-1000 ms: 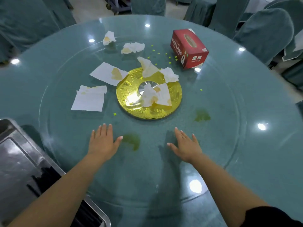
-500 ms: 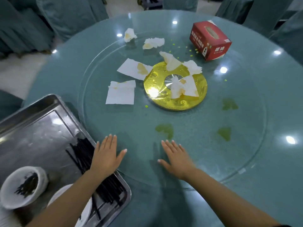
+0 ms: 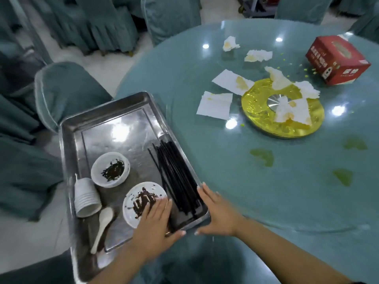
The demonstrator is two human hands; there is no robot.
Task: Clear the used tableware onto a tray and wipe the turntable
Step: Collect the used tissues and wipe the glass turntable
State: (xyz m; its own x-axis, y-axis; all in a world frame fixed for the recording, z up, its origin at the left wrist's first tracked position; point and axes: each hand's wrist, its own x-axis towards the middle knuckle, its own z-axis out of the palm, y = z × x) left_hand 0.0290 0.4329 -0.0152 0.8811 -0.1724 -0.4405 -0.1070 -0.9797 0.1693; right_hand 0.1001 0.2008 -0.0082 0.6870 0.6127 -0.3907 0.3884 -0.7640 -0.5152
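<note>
Both hands, left hand (image 3: 155, 220) and right hand (image 3: 217, 212), fingers loose, flank the tray (image 3: 106, 119) corner; clearing looks done; next, gather napkins (image 3: 215, 105) beyond the tray.

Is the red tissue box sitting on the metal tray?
No, the red tissue box stands on the glass table, far from the metal tray.

We see soft, even light from above. Round lamp reflections shine white on the glass table (image 3: 287, 191), and strong glare washes out parts of the metal tray (image 3: 67, 140). Shadows are weak. The chairs (image 3: 67, 93) at the left edge are smeared by blur and bent by the wide lens.
</note>
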